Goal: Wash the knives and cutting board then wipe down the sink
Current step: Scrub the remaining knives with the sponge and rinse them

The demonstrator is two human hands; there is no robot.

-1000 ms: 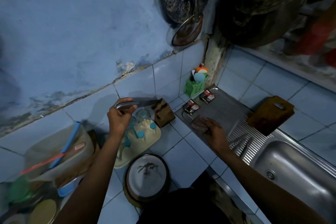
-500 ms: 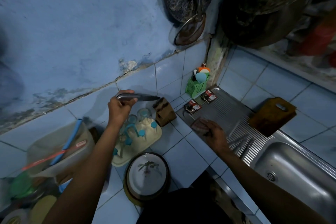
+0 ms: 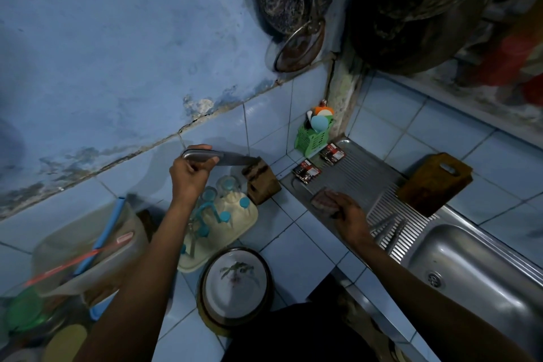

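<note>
the right hand (image 3: 342, 210) lay flat on the steel drainboard (image 3: 349, 182), fingers straight and pressing a pinkish sponge (image 3: 321, 198), likely parked between scrubs; just to the wrist side of those fingers, several knives (image 3: 388, 228) lay on the ribs, apparently draining beside the sink (image 3: 470, 270); beyond them the cutting board (image 3: 435, 184) leaned on the tiles, probably to dry; farther off, the left hand (image 3: 189, 175) had its fingers curled tight round the handle of a knife (image 3: 223, 157), blade tip touching the wooden knife block (image 3: 260, 182) just past the fingertips, seemingly aimed at a slot.
</note>
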